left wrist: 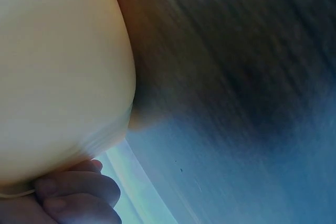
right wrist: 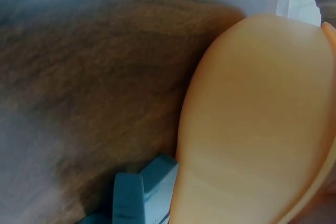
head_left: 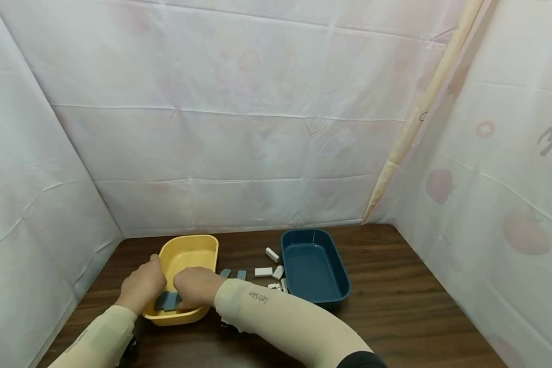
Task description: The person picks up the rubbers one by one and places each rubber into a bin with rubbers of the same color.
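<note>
Showing sleeve (head_left: 285, 317) | gripping yellow tray (head_left: 188, 255) with left hand (head_left: 143, 284) | likely arranging blocks (head_left: 166, 300) beside right hand (head_left: 198, 287), grip unclear | needing steadiness

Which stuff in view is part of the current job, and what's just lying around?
Part of the job, apparently:
yellow bin, left hand gripping it
grey-blue blocks inside it, right hand beside them
probably the matching blocks outside it

Just lying around, apparently:
white blocks
dark blue bin, neither hand on it

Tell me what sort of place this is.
Likely a makeshift recording booth: pale sheets close in a wood-grained table on three sides, with a yellow bin and a blue bin there.
</note>
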Tool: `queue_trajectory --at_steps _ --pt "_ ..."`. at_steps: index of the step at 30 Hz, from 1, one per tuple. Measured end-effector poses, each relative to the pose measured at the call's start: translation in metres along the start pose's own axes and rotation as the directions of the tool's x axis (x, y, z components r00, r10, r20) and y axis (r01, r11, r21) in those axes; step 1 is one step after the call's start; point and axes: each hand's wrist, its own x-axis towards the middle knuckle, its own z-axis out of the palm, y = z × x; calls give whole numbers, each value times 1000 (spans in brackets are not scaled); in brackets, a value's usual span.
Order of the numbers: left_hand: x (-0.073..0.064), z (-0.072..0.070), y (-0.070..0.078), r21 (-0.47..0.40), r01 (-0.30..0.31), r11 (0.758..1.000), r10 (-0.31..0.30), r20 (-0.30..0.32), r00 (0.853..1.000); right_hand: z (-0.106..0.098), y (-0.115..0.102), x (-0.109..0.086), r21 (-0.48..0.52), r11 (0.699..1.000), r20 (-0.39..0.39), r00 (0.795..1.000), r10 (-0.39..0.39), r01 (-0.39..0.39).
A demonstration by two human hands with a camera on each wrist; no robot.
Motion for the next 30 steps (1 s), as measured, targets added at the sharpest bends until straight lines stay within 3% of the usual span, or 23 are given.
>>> queue_trajectory --at_steps 7,11,20,30 --pt "1 0 0 9 -9 1000 9 -8 1000 -10 22 -7 103 991 -46 996 -77 82" --pt "2 0 -3 20 -7 1000 8 -10 1000 -24 36 -13 132 988 -87 993 -74 85" --pt "3 -5 -5 34 14 999 -15 9 1000 -51 67 -32 164 986 -123 992 30 -9" --pt "2 -4 -5 31 17 999 -17 8 1000 -37 115 -51 215 972 -89 989 119 -98"
